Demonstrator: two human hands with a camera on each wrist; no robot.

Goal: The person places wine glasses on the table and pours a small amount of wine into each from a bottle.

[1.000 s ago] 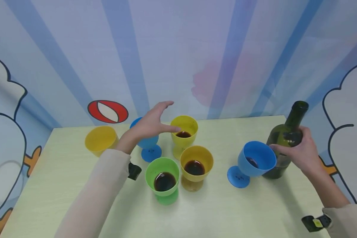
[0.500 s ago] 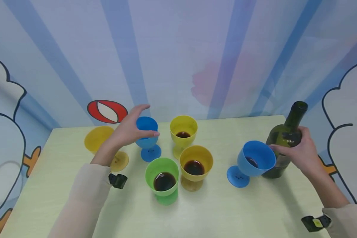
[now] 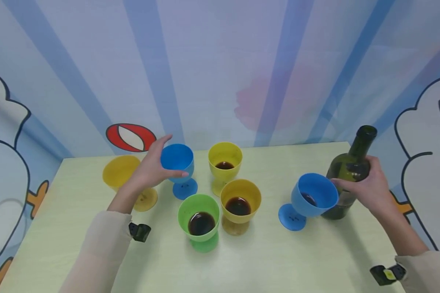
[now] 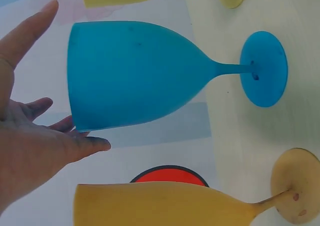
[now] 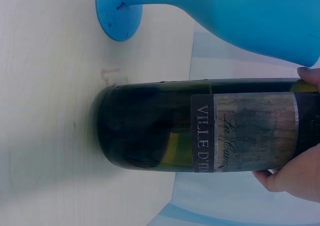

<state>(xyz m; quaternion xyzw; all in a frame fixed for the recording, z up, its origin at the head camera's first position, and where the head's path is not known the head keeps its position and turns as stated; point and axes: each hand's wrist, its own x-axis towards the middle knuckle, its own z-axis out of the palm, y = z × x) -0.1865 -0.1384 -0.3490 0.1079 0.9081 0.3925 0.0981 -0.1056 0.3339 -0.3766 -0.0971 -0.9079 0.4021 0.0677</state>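
My left hand (image 3: 151, 167) is at the near left side of a blue goblet (image 3: 177, 156), thumb and fingers spread around its bowl near the rim. In the left wrist view the fingers reach past the rim of the blue goblet (image 4: 135, 75) and do not close on it. My right hand (image 3: 368, 185) grips a dark green wine bottle (image 3: 346, 167) around its upper body. The wine bottle (image 5: 145, 128) stands upright on the table, its label showing in the right wrist view. Just left of it stands a second blue goblet (image 3: 303, 203) with a little dark liquid.
Left of my left hand stands a yellow goblet (image 3: 119, 173). A green goblet (image 3: 199, 203), an amber goblet (image 3: 238, 213) and a lighter yellow goblet (image 3: 225, 173) hold dark liquid mid-table. Behind the pale table (image 3: 264, 260) hangs a printed backdrop (image 3: 212, 73).
My left hand has moved left and slightly down, from over the gap by the lighter yellow goblet to around the left blue goblet. My right hand stays on the wine bottle.
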